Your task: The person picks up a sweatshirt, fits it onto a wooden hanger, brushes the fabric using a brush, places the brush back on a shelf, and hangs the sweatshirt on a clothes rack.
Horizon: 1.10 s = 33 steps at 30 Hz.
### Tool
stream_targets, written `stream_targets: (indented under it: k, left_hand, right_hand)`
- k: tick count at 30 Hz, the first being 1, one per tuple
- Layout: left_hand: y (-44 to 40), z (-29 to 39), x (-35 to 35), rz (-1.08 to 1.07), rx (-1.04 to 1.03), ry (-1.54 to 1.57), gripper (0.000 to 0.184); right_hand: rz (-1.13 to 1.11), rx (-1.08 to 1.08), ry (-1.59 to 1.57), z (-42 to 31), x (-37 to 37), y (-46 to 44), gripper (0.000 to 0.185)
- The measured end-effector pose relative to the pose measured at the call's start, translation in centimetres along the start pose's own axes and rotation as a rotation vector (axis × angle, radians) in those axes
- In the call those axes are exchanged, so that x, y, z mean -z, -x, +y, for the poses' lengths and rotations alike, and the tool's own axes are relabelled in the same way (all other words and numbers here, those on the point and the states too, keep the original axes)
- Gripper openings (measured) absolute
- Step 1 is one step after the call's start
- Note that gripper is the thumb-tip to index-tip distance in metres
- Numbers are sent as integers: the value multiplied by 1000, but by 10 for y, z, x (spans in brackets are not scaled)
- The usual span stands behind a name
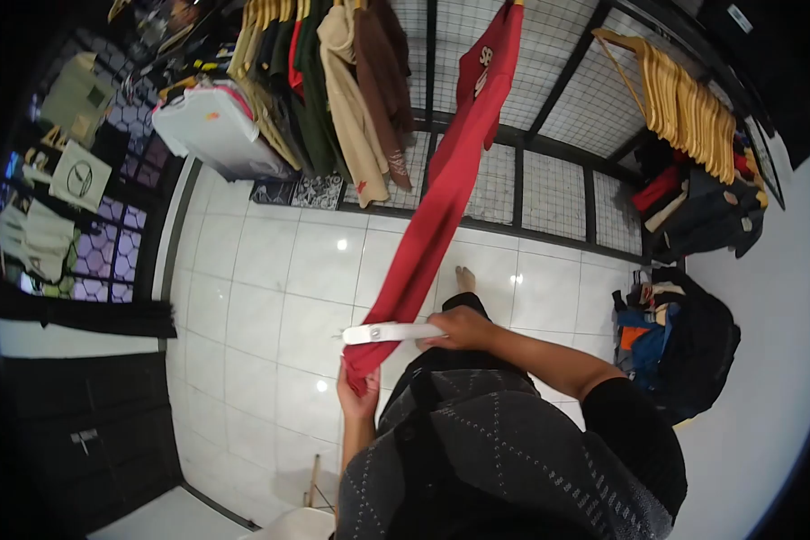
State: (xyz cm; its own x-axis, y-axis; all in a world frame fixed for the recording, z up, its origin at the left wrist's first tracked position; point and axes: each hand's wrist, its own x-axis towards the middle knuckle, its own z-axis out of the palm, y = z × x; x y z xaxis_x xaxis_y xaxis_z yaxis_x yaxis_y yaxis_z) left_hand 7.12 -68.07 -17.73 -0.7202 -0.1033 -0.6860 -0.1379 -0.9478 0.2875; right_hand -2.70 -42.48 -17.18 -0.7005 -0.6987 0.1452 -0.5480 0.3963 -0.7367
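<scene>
Clothes shop, probably: hanging garments [362, 112]

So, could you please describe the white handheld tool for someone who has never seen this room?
Find the long red garment stretching above the tiled floor. Near its lower end, a slim white tool crosses in front, held in the right hand. Its pale, bar-like body stands out against the red.

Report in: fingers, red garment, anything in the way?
Left fingers gripping lower end of long red fabric garment. Right fingers gripping slim white handheld device across it. Nothing visibly blocking.
</scene>
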Motion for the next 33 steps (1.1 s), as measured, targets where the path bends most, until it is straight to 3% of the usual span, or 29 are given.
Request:
stream_targets:
  k: [2,4,5,7,9,10,11,13,14,17,19,20,23,25,27,29,31,33]
  left_hand:
    - [-5,-7,16,-55,30,-16,34]
    - [-10,-5,33,10,25,-26,30]
    - [-17,-2,47,-65,54,17,29]
    - [-25,5,56,-156,94,44,28]
    - [-29,10,42,-19,134,-16,27]
    - [-36,14,42,32,150,-31,30]
    - [-42,18,41,25,157,-46,30]
    - [-57,23,38,188,-52,-444,34]
    - [-66,26,32,143,-218,-626,37]
    - [-90,47,19,212,-484,-1285,33]
    - [-117,45,-2,193,-918,-1568,33]
    - [-125,45,-29,62,-954,-1571,32]
    - [-141,23,-141,-287,-695,-1491,19]
    - [-134,-6,-231,-436,-578,-1610,16]
    - [-141,-43,-298,-603,-689,-1557,17]
    - [-150,-78,-357,-704,-684,-1484,19]
    - [-169,-113,-406,-785,-755,-1432,24]
    - [-182,-152,-455,-781,-958,-1496,33]
  right_hand:
    - [243,-69,95,27,10,7,31]
    - [525,-305,144,31,36,4,29]
    - [495,-548,-130,25,46,-4,29]
    - [450,-425,166,40,14,-6,30]
    - [41,-245,113,32,-11,2,34]
    - [-177,-262,-47,7,-5,2,35]
    - [-166,-178,-29,4,-13,6,35]
    - [-61,17,22,3,-5,11,32]
    - [-45,5,25,1,9,13,32]
    - [738,-275,36,28,38,10,25]
    - [1217,-354,-87,53,77,-11,24]
    - [1404,-367,-223,46,124,-32,24]
    - [1591,-341,-741,71,218,-61,26]
    - [1617,-296,-983,94,260,-78,30]
    - [1598,-379,-1023,147,266,-99,31]
    - [1349,-501,174,246,216,-114,39]
    - [1048,-755,-609,262,185,-110,47]
    - [937,-799,-539,264,184,-85,51]
